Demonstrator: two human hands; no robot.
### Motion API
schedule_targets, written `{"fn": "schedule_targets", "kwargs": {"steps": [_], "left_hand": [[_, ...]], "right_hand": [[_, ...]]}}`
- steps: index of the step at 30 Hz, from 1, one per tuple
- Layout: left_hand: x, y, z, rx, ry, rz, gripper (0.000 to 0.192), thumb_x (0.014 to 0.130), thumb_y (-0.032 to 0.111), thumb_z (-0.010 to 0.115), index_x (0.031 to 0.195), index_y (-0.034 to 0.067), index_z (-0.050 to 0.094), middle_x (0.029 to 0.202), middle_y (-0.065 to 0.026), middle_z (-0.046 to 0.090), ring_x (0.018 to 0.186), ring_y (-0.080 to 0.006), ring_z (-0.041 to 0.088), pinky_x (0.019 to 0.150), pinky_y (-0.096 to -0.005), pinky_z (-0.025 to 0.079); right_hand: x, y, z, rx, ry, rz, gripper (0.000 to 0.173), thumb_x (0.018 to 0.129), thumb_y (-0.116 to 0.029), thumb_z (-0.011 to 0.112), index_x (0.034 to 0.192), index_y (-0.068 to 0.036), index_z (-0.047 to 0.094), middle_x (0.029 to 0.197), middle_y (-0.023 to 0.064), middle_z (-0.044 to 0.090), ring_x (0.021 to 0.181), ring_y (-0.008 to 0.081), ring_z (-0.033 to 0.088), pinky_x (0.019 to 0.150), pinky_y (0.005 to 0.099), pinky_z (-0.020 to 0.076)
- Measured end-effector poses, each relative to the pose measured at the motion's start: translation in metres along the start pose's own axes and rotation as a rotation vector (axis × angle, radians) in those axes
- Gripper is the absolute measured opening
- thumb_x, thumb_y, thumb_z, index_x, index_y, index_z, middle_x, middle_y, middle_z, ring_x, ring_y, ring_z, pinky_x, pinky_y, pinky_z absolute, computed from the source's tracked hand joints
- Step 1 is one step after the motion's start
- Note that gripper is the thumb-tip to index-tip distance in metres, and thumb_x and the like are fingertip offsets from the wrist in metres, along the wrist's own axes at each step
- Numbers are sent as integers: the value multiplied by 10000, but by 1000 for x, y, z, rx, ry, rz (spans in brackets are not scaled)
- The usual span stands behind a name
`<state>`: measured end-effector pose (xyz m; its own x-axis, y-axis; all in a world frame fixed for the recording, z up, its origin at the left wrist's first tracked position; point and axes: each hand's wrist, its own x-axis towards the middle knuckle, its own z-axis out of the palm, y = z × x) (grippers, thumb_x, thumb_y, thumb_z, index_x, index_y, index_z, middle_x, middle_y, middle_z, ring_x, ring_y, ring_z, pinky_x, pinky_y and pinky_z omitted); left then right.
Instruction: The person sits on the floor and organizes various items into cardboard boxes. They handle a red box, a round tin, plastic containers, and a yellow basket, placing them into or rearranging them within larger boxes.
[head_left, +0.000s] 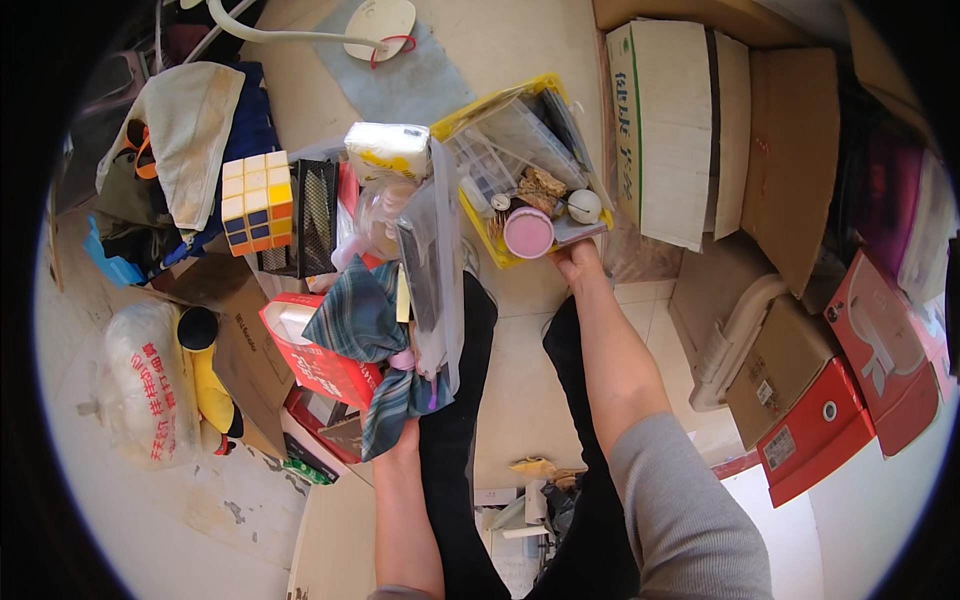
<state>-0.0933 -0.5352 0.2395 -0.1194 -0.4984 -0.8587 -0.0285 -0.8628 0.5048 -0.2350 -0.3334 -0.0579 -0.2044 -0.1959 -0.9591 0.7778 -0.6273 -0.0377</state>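
Observation:
My right hand grips the near right corner of a yellow basket, its fingers hidden beneath. Inside lie a clear compartment box, a pink round-lidded jar, a white ball and a brown hair claw. To the left is a full clear plastic bin. My left hand is at its near end, fingers hidden behind a striped blue-green cloth bow, so its grip does not show. The bin holds a Rubik's cube, a black mesh holder, a tissue pack and a red box.
Cardboard boxes and a red shoebox line the right. On the left are piled clothes, a knotted plastic bag and a yellow-and-black plush toy. A white curved stand rests ahead near a blue-grey mat.

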Motion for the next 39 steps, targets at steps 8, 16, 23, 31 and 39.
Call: {"fn": "schedule_targets", "kwargs": {"steps": [8, 16, 23, 31, 39], "left_hand": [[-37, 28, 28, -7, -286, -20, 272, 888, 178, 483, 1108, 21, 452, 953, -83, 528, 809, -210, 510, 720, -335, 440], [-103, 76, -5, -18, -460, -62, 255, 882, 119, 489, 1130, 60, 476, 969, -72, 544, 850, -202, 526, 825, -330, 431], [-133, 74, 28, -24, -755, -156, 355, 920, 177, 439, 1245, 38, 406, 1091, -92, 540, 992, -219, 528, 921, -359, 427], [-145, 40, 42, 264, -182, 46, 462, 911, 265, 461, 1308, 48, 364, 1165, -122, 513, 1012, -255, 533, 887, -406, 448], [-111, 15, 26, 354, -92, 124, 429, 908, 243, 485, 1278, 42, 403, 1140, -124, 537, 973, -251, 566, 848, -383, 478]], "right_hand": [[-68, -2, 17, -178, -34, -177, 187, 836, 11, 504, 1010, -50, 532, 915, 63, 595, 778, 200, 604, 596, 336, 502], [-209, -50, 43, -191, -24, -131, 287, 837, 31, 509, 1114, -44, 508, 1029, 62, 594, 916, 194, 604, 745, 327, 516], [-271, -139, 32, -141, -34, -326, 307, 863, -113, 557, 1161, -79, 489, 1078, 74, 590, 951, 222, 609, 747, 408, 552], [-165, -199, 21, 93, 58, -373, 304, 869, -16, 458, 1171, -40, 448, 1203, 125, 492, 1059, 279, 523, 866, 494, 478], [-107, -227, 14, 169, 31, -294, 337, 747, 77, 476, 1071, -13, 485, 1086, 149, 552, 1021, 317, 563, 855, 502, 491]]}}
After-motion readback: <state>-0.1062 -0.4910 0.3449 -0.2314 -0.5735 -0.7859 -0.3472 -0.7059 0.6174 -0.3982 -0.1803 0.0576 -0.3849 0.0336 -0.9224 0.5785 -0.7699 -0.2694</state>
